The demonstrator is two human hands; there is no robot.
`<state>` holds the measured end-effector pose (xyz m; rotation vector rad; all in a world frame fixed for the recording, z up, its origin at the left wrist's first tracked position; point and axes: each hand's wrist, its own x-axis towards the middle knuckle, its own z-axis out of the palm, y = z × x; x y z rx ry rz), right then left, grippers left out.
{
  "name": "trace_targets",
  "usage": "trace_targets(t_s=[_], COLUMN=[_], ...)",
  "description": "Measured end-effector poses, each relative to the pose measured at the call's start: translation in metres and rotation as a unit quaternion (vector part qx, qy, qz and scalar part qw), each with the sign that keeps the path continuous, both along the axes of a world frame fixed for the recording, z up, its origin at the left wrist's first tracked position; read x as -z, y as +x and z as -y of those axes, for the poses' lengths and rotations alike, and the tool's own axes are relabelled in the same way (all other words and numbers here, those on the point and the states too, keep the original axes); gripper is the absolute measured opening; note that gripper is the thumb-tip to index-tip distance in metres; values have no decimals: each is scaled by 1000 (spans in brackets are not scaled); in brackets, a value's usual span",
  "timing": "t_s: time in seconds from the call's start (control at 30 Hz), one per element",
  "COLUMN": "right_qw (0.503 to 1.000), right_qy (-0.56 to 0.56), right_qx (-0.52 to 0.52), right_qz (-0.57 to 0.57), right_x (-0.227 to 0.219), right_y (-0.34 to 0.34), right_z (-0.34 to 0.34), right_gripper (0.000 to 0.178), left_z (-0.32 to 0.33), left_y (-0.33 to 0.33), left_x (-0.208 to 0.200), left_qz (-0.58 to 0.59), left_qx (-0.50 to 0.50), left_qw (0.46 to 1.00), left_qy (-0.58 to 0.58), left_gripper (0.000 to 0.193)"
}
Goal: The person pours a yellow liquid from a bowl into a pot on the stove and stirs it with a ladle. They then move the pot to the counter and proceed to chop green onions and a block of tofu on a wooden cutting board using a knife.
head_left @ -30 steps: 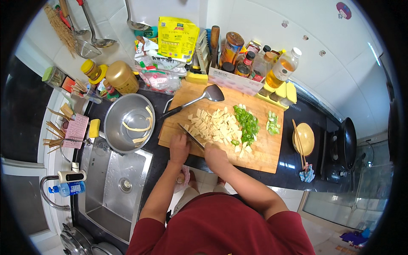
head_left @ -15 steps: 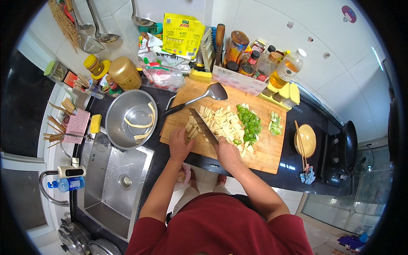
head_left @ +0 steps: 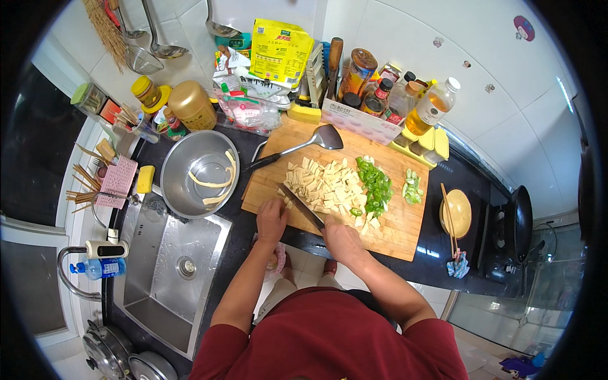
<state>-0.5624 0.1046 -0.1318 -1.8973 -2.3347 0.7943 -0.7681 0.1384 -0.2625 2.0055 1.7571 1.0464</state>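
My right hand (head_left: 344, 239) is wrapped round the handle of a kitchen knife (head_left: 300, 206). Its blade slants across the near left part of a wooden cutting board (head_left: 396, 237), along the edge of a heap of pale, chopped strips (head_left: 326, 183) that look like tofu skin. Close to the blade's far end, my left hand (head_left: 272, 218) rests on the board with its fingers curled together. Whatever lies under those fingers is hidden. Right of the pale heap is chopped green pepper (head_left: 375, 183), then a small pile of sliced scallion (head_left: 412, 187).
A spatula (head_left: 327, 137) lies across the board's far left. Left of it stands a steel bowl (head_left: 170, 171) with a few pale strips, above the sink (head_left: 152, 259). Seasoning bottles (head_left: 378, 95) line the back. Chopsticks (head_left: 448, 212) rest across a yellow bowl (head_left: 461, 215); a wok (head_left: 520, 218) is far right.
The knife has moved nearer to me, from within the pale pieces to their near left edge. The loose pieces left of it have joined the heap. My left hand has shifted slightly nearer.
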Motion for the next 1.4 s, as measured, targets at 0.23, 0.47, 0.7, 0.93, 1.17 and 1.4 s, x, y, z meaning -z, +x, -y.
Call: trace_targets(t_s=[0.23, 0.47, 0.7, 0.93, 1.17, 1.4], right_qw=[1000, 996, 1000, 999, 999, 996], right_qy=[-21, -20, 24, -15, -40, -18], right_qx=[-2, -39, 3, 7, 12, 91], right_qz=[19, 79, 17, -34, -20, 19], right_x=[-5, -1, 32, 9, 20, 24], right_y=[-2, -22, -33, -30, -40, -20], right_z=[-8, -18, -21, -11, -11, -30], right_gripper=[17, 16, 16, 21, 22, 23], left_z=[-4, -11, -9, -24, -79, -116], left_y=[3, 5, 3, -78, -181, -177], left_x=[-17, -8, -13, -97, -63, -26], left_qz=[-5, 16, -17, 9, -168, -233], left_qx=[-4, 9, 1, -72, 0, 70], left_qw=[1000, 999, 1000, 986, 969, 917], left_qy=[-5, 31, -3, 148, -182, -315], left_gripper=[30, 28, 26, 24, 52, 39])
